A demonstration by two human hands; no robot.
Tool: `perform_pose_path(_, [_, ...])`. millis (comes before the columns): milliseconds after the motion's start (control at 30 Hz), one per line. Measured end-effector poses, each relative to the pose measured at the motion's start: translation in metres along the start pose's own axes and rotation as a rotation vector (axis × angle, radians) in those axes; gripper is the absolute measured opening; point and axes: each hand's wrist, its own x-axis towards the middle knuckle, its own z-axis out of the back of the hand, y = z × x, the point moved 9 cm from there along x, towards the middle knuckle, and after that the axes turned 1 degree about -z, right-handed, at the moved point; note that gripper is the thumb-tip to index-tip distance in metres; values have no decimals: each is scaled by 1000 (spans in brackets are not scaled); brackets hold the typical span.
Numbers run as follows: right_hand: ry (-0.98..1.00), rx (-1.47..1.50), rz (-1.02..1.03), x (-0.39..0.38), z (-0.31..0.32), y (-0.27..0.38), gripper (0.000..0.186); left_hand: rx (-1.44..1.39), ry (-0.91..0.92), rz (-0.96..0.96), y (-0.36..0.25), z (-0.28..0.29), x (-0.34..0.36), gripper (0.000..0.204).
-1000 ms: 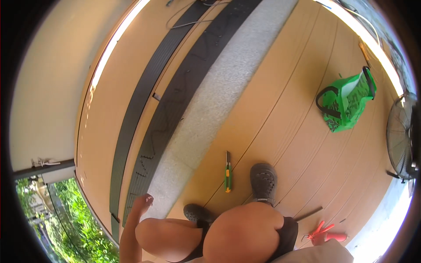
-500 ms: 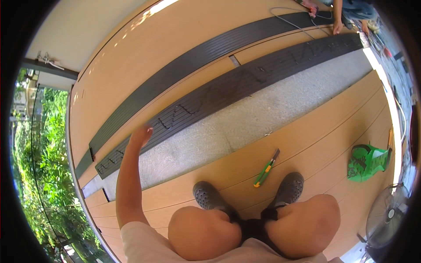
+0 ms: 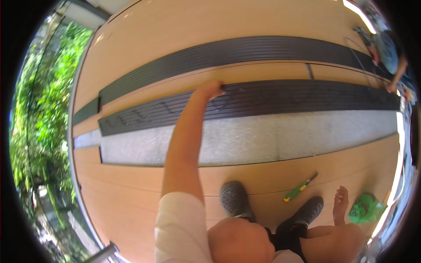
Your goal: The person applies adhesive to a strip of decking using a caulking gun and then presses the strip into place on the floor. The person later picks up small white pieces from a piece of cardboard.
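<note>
My left hand reaches across to the far edge of a long dark ribbed plank. Its fingers are closed; a small dark patch shows at the fingertips, and what they hold is not clear. Dark zigzag lines run over the plank. My right hand is raised beside my right knee, empty, its fingers extended. A green and yellow utility knife lies on the tan boards between my shoes and the plank.
Another dark ribbed plank lies farther off. A grey strip of bare concrete borders the near plank. A green plastic bag sits at right. Another person's hand is by the plank's right end. Greenery lies beyond the left edge.
My left hand has moved rightward along the plank. My right hand has come into view near my knee. The whole view has turned and shifted, and the fan at right is out of view.
</note>
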Motion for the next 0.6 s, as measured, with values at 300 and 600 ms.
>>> perform_pose_path(300, [260, -87, 70, -5, -50, -6, 35, 43, -81, 47, -10, 19, -28, 39])
perform_pose_path(600, [380, -256, 440, 98, -29, 113, 28, 171, -307, -27, -69, 34, -103, 32])
